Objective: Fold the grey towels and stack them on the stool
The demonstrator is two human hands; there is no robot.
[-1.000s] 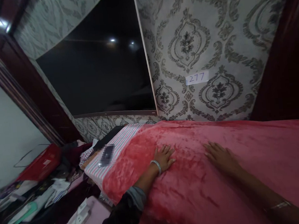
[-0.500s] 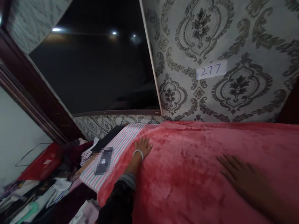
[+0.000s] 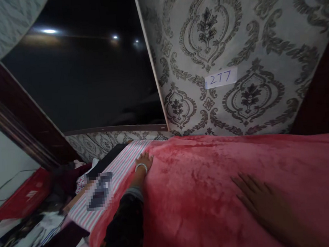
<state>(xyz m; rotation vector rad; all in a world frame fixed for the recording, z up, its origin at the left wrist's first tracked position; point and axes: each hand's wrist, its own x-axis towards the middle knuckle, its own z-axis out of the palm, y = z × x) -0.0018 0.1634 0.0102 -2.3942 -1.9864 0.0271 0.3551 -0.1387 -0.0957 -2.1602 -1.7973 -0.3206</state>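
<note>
A red plush blanket [image 3: 187, 187] lies spread over a raised surface against the wall. My left hand [image 3: 145, 161], with a pale bracelet at its wrist, rests flat on the blanket near its far left part, fingers stretched out. On the right, my right hand [image 3: 260, 196] lies on or just over the blanket, palm down with fingers spread; whether it presses down I cannot tell. Neither hand grips anything. Left of my left hand, a striped cloth [image 3: 119, 164] in pink, grey and white shows beyond the blanket's edge, with a blurred-out dark item [image 3: 100, 192] on it.
A large black screen [image 3: 91, 80] hangs on the patterned wall [image 3: 169, 50], beside a paper label [image 3: 221, 78] reading 277. Down at the left lie heaped clothes [image 3: 47, 230] and a red bag [image 3: 21, 195]. Dark wood trim [image 3: 21, 101] stands at the left.
The view has shifted a little to the right, so the scene sits further left. My left hand stays flat on the blanket; my right hand stays spread in about the same place.
</note>
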